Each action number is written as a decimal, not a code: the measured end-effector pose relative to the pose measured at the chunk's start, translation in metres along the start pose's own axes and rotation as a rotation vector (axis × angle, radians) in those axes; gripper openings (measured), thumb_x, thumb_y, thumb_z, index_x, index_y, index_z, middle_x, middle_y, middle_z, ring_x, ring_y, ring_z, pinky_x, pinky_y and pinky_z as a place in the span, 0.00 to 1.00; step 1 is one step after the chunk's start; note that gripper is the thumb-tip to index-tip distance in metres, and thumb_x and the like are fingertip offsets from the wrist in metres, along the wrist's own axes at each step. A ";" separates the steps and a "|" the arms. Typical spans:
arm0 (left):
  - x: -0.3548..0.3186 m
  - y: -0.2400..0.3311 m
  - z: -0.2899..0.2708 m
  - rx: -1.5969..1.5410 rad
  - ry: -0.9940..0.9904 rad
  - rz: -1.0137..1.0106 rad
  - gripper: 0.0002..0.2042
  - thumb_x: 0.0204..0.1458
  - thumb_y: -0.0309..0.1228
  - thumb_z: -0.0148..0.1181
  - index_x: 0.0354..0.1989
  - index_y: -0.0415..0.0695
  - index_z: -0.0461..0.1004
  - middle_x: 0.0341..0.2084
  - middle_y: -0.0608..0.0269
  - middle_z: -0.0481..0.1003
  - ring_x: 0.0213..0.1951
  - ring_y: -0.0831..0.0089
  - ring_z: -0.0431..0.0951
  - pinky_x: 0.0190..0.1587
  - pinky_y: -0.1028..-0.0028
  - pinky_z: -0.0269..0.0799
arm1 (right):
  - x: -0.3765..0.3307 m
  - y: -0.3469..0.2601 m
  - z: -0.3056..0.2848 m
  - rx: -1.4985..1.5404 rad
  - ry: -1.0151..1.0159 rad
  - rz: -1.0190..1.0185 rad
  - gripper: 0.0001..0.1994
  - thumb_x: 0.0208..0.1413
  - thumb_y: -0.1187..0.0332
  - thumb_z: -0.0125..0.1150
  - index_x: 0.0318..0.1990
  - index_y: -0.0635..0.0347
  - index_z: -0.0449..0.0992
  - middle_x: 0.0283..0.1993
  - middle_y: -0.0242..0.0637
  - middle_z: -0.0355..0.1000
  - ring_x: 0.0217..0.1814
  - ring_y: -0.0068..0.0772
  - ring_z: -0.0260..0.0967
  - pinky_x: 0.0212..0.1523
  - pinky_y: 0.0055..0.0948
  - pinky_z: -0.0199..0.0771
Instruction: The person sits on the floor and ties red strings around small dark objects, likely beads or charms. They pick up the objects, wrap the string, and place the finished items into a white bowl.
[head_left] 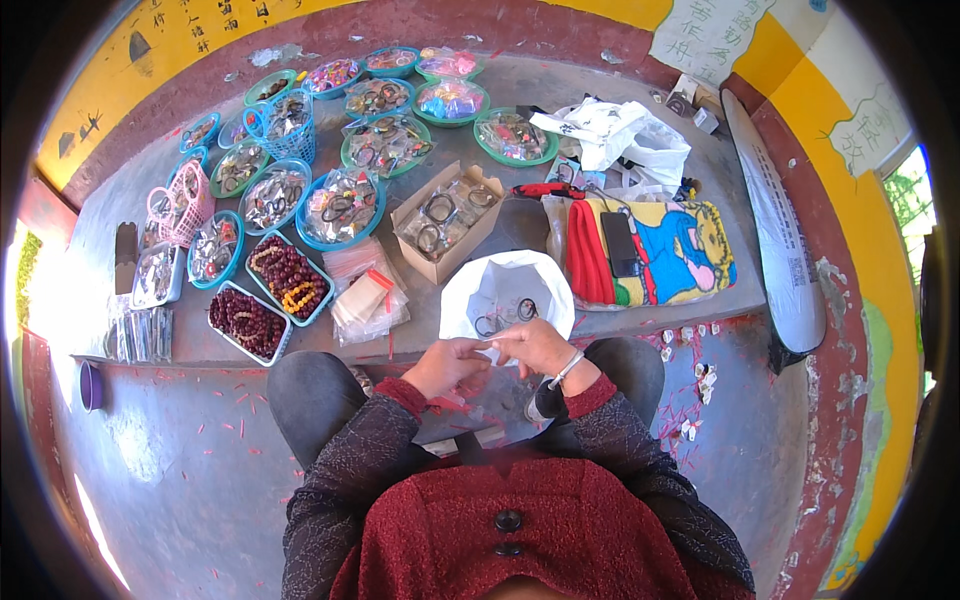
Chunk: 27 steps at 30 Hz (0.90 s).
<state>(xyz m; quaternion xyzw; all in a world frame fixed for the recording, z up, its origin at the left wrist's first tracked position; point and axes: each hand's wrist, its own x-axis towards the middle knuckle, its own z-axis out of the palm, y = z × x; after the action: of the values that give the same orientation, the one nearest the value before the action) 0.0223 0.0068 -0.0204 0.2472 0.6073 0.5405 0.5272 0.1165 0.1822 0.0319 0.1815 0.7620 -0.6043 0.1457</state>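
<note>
My left hand (pixel 447 370) and my right hand (pixel 545 352) meet fingertip to fingertip at the near rim of a white open-topped bag (pixel 462 295). Both hands are closed in a pinch. Whatever they pinch is too small or too hidden to name. Inside the bag lie dark cord loops (pixel 526 309), like bracelets or hair ties. Behind it a cardboard box (pixel 412 250) holds several small see-through packets with dark loops. Left of the bag rests a stack of flat see-through plastic bags (pixel 368 305), some with a red edge.
Two trays hold beads: dark red (pixel 245 322), and dark red with yellow (pixel 290 278). Several round baskets (pixel 340 208) of packets fill the platform's left and back. A phone (pixel 622 245) lies on a colourful folded towel (pixel 690 250), near white bags (pixel 610 135). Red scraps litter the floor.
</note>
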 end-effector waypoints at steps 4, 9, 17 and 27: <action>0.002 0.003 -0.005 -0.010 0.019 0.011 0.16 0.52 0.21 0.52 0.50 0.36 0.67 0.36 0.59 0.75 0.34 0.76 0.76 0.38 0.78 0.74 | 0.004 0.010 -0.005 -0.134 -0.031 0.021 0.13 0.54 0.62 0.55 0.37 0.62 0.78 0.21 0.34 0.73 0.13 0.19 0.65 0.13 0.16 0.60; 0.004 -0.002 -0.010 0.015 -0.017 0.022 0.16 0.54 0.21 0.48 0.52 0.36 0.66 0.39 0.59 0.74 0.38 0.74 0.76 0.40 0.77 0.74 | 0.001 0.002 -0.003 0.016 -0.007 0.001 0.13 0.54 0.61 0.55 0.36 0.62 0.78 0.18 0.33 0.71 0.13 0.19 0.66 0.13 0.15 0.59; -0.001 0.005 -0.008 -0.355 -0.107 -0.010 0.17 0.56 0.18 0.39 0.55 0.36 0.63 0.49 0.58 0.68 0.49 0.71 0.71 0.47 0.75 0.72 | 0.001 0.005 -0.007 0.059 -0.057 0.024 0.14 0.52 0.61 0.57 0.36 0.64 0.77 0.20 0.34 0.71 0.14 0.20 0.66 0.12 0.17 0.59; -0.003 0.004 -0.002 -0.417 -0.091 -0.009 0.19 0.56 0.18 0.38 0.57 0.37 0.59 0.50 0.56 0.66 0.49 0.69 0.71 0.48 0.74 0.72 | 0.004 0.011 -0.008 0.021 -0.129 0.041 0.15 0.53 0.59 0.57 0.39 0.63 0.77 0.21 0.34 0.72 0.14 0.20 0.67 0.12 0.17 0.60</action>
<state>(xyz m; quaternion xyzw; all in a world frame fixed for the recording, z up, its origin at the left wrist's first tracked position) 0.0202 0.0042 -0.0156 0.1545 0.4590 0.6403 0.5963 0.1176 0.1929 0.0228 0.1592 0.7408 -0.6197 0.2047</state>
